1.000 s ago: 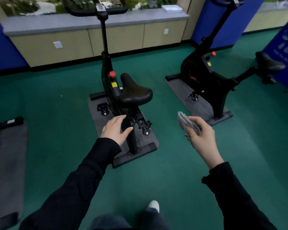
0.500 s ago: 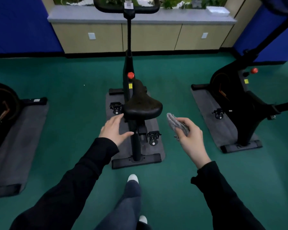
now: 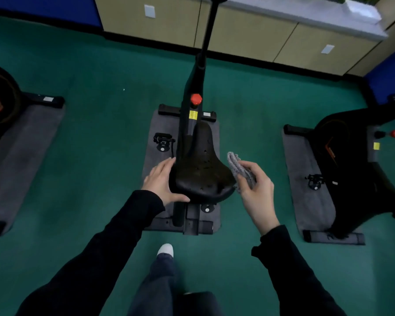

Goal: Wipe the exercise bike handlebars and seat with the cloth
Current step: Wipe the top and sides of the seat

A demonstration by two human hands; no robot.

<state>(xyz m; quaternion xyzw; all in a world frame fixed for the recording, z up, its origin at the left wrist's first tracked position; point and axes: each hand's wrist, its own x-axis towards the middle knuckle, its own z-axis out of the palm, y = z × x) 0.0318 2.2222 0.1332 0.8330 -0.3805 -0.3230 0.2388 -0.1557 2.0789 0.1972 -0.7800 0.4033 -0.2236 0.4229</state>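
Stands just behind the middle exercise bike [image 3: 185, 133], looking down on its black seat [image 3: 201, 169], broad end nearest. Lays the left hand [image 3: 162, 181] against the seat's left edge, fingers straight and together, thumb stretched along the rear rim, nothing held in it. Grips a bunched grey cloth [image 3: 238, 166] in the right hand [image 3: 257, 192], fingers curled round it, thumb pressed on its near side. Holds that cloth just beside the seat's right edge, level with the widest part; cannot tell whether cloth and seat touch. So: seat between the two hands, cloth off to its right, not on top of it. Small pale specks across the seat's top.

Ahead of the seat, a red knob [image 3: 196, 99], a yellow sticker [image 3: 193, 115] just below it, and a black post [image 3: 205, 30] running up out of the top edge. Under the bike, a grey mat [image 3: 167, 124] on green floor [image 3: 100, 156]; a pedal [image 3: 162, 141] left of the frame. To either side, well apart from the hands, another bike on the left [image 3: 0, 106] and one on the right [image 3: 351, 160], each on a mat. Beige cabinets [image 3: 237, 30] along the far wall. Below, a white shoe [image 3: 165, 250].
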